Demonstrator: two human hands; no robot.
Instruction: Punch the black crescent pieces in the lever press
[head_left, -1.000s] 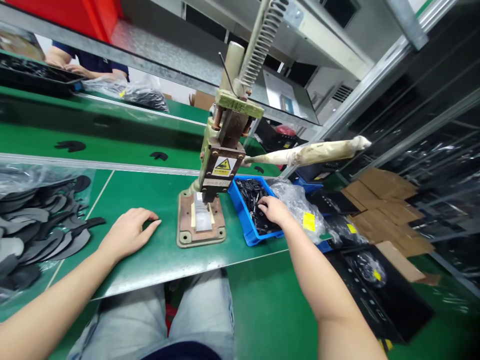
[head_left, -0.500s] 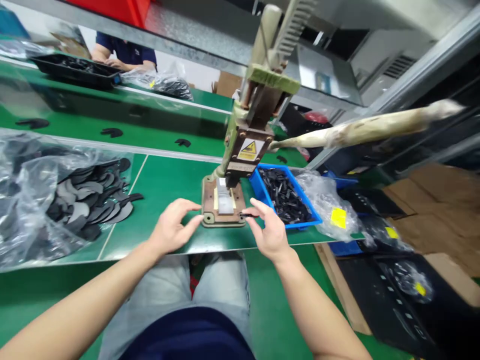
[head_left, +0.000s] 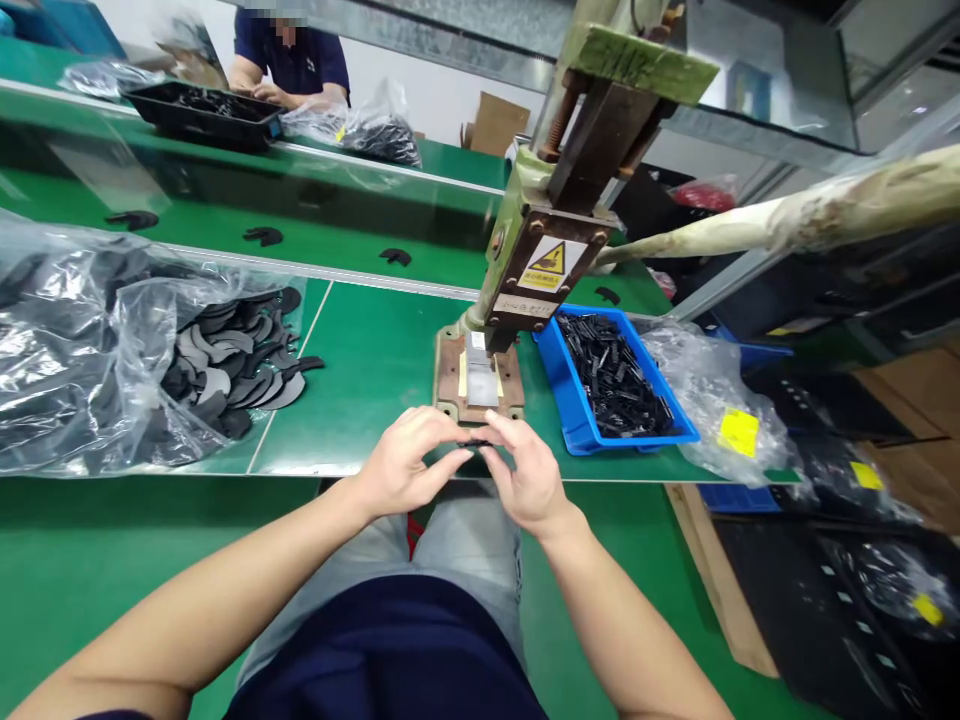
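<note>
My left hand (head_left: 411, 462) and my right hand (head_left: 525, 472) meet in front of a hand press (head_left: 551, 235). Between their fingertips is a small, thin black plastic piece (head_left: 474, 444), pinched from both sides; the fingers hide most of it. Just beyond the fingers, the press's base plate (head_left: 448, 385) carries a grey metal fixture (head_left: 481, 388). Right of the press, a blue bin (head_left: 574, 438) is filled with small black plastic pieces (head_left: 611, 370) that look similar.
At left, a clear plastic bag (head_left: 97, 400) spills dark curved flat parts (head_left: 244, 375). Black curved parts (head_left: 262, 236) lie spaced along the green strip behind. The press's long wrapped lever (head_left: 750, 225) juts out right. A co-worker (head_left: 292, 65) sits across, by a black tray (head_left: 202, 125).
My right hand has brought the black piece left, away from the bin side. My left hand has moved right and closed on the piece's other end. The camera view has shifted.
</note>
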